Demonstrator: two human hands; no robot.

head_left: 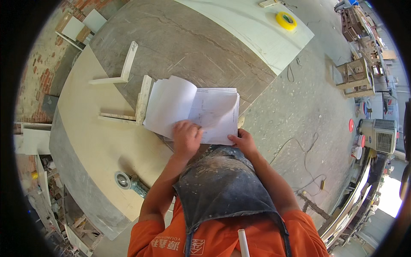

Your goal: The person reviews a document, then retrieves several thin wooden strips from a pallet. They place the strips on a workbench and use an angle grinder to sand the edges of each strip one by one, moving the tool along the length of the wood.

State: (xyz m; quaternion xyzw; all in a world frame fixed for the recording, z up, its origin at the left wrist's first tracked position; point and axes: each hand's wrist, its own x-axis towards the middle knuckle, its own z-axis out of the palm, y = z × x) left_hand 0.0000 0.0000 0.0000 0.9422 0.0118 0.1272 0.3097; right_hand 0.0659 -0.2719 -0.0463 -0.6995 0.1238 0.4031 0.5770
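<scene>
A thick sheaf of printed white papers (216, 105) lies spread over the near edge of the stone slabs, just in front of my apron. Its turned pages (169, 107) curl over to the left. My left hand (187, 138) is at the lower middle of the sheaf, fingers bent and closed on a lifted sheet that bows across the right-hand pages. At the lower right corner my right hand (244, 142) pinches the stack's edge between thumb and fingers. Beside the papers on the left stand L-shaped pale strips (144, 96).
Another L-shaped strip piece (125, 70) sits farther off on the grey slab (171, 40). An angle grinder (130, 183) rests on the beige slab at near left. Yellow tape (286, 20) lies on the white slab. Cables (306, 152) trail over the floor at right, near buckets (356, 152).
</scene>
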